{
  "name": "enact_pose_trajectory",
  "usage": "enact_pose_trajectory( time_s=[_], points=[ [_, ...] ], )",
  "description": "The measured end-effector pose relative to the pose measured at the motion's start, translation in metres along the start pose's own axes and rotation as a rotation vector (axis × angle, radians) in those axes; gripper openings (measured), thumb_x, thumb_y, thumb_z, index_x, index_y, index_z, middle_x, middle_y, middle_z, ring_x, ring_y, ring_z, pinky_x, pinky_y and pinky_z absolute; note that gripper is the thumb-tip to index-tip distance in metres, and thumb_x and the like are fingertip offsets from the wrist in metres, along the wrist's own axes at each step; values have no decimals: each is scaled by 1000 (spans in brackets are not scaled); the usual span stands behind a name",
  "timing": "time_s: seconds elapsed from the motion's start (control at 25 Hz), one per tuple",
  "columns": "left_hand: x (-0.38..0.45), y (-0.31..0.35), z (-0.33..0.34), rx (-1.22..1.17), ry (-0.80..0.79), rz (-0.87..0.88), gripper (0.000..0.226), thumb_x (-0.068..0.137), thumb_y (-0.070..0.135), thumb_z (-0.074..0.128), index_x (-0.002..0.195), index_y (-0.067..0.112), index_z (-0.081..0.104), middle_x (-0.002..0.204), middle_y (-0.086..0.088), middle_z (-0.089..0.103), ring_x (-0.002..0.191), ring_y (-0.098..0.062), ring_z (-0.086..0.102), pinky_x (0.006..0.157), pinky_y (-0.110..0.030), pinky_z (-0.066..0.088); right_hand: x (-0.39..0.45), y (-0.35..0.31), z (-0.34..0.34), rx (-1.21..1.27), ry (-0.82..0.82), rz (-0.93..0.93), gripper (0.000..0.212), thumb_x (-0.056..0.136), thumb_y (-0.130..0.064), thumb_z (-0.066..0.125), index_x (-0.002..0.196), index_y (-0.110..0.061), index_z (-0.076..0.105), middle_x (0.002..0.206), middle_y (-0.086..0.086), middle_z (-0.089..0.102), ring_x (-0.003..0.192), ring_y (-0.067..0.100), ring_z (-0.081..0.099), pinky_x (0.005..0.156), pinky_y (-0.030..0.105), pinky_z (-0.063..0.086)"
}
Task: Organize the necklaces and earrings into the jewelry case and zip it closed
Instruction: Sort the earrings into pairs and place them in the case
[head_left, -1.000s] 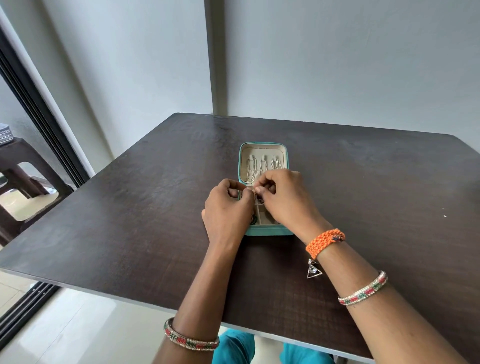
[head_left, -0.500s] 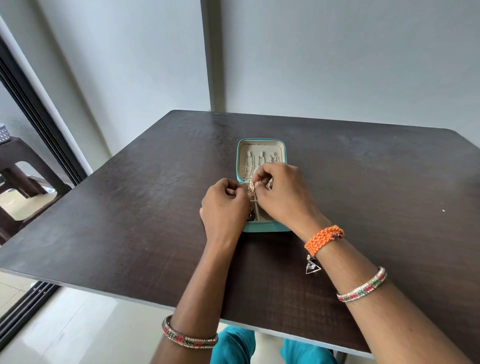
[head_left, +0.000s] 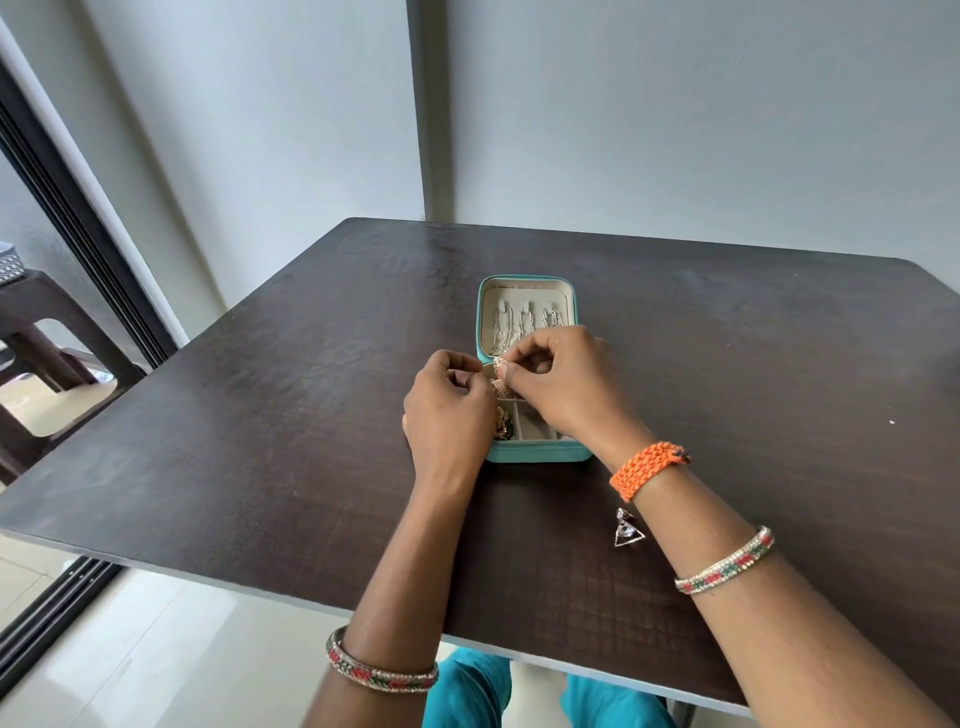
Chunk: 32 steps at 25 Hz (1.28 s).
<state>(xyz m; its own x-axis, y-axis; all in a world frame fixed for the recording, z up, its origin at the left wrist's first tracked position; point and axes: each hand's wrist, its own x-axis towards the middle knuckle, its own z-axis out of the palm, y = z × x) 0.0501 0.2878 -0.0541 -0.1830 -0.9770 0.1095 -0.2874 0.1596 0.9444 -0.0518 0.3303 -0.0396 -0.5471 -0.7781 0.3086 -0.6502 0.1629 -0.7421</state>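
Both hands are over the open teal case (head_left: 535, 456) mid-counter (head_left: 260, 441). The left hand (head_left: 449, 415) and right hand (head_left: 563, 384) pinch a small sparkly earring (head_left: 500, 375) between them, above the case's compartments. Necklaces (head_left: 524, 325) hang in the lid. A triangular earring (head_left: 627, 534) lies on the counter beside the right wrist.

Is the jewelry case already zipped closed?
No, the jewelry case lies open on the table, its lid folded back with chains showing inside.
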Motion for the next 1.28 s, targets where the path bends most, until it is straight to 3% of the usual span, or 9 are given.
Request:
enact_pose_trajectory(
  time_s=[0.2, 0.36, 0.52, 0.64, 0.76, 0.88, 1.04, 1.16, 1.28],
  points=[
    [0, 2, -1, -7, -7, -8, 18, 82, 13, 49, 95, 19, 61, 79, 10, 63, 84, -19, 64, 85, -45, 51, 5, 1, -5, 101, -74, 68, 4, 79, -21, 75, 78, -19, 72, 65, -9, 69, 60, -3, 63, 59, 13, 50],
    [0, 0, -1, -16, -9, -10, 19, 83, 12, 48, 96, 20, 60, 88, 3, 67, 85, -19, 65, 83, -45, 52, 0, -3, -1, 25, -52, 30, 2, 79, -18, 74, 81, -17, 75, 64, -13, 62, 58, -5, 55, 55, 7, 40],
    [1, -2, -1, -2, 5, 11, 20, 85, 12, 46, 97, 19, 61, 87, 1, 67, 84, -20, 65, 82, -46, 52, -3, -3, 3, -127, 2, -1, 3, 80, -18, 73, 82, -16, 75, 72, -7, 61, 68, 7, 53, 59, 18, 37],
    [1, -3, 0, 0, 15, 13, 19, 85, 12, 46, 96, 19, 61, 86, 2, 67, 83, -20, 65, 82, -46, 52, -1, 0, 4, -91, 37, -7, 6, 78, -16, 73, 79, -20, 69, 67, -8, 57, 61, 1, 49, 52, 9, 32],
    [1, -2, 0, 18, 16, 20, 21, 85, 13, 47, 93, 19, 65, 84, 1, 68, 83, -21, 65, 81, -44, 53, -3, -1, 4, -89, 2, -65, 4, 80, -16, 71, 77, -18, 73, 68, -6, 62, 62, 1, 52, 55, 11, 38],
    [-1, -2, 0, 151, 15, 105, 26, 85, 15, 47, 93, 24, 70, 92, -1, 66, 88, -25, 63, 76, -40, 52, -2, -1, 3, -141, -20, -90, 6, 81, -16, 69, 78, -17, 74, 71, -5, 64, 67, 8, 57, 62, 20, 43],
    [-2, -3, 4, 390, -6, 219, 34, 90, 16, 43, 110, 25, 69, 111, 0, 57, 109, -21, 46, 83, -38, 44, 2, 2, -2, -164, 85, -92, 10, 80, -15, 66, 71, -15, 71, 75, -4, 68, 71, 13, 62, 70, 28, 52],
    [-1, -3, 3, 319, 26, 237, 36, 86, 12, 45, 113, 21, 67, 112, -5, 57, 111, -25, 46, 87, -38, 42, 2, 0, -14, -133, 162, -102, 12, 81, -15, 64, 71, -14, 70, 71, -5, 67, 65, 9, 60, 62, 21, 49],
    [-1, 4, 5, 286, 102, 318, 30, 83, 15, 50, 107, 20, 67, 106, -5, 61, 107, -27, 46, 84, -34, 33, 1, -2, -29, -104, 201, -85, 12, 81, -14, 65, 70, -14, 70, 64, -9, 62, 57, -1, 54, 52, 4, 37]
  ],
)
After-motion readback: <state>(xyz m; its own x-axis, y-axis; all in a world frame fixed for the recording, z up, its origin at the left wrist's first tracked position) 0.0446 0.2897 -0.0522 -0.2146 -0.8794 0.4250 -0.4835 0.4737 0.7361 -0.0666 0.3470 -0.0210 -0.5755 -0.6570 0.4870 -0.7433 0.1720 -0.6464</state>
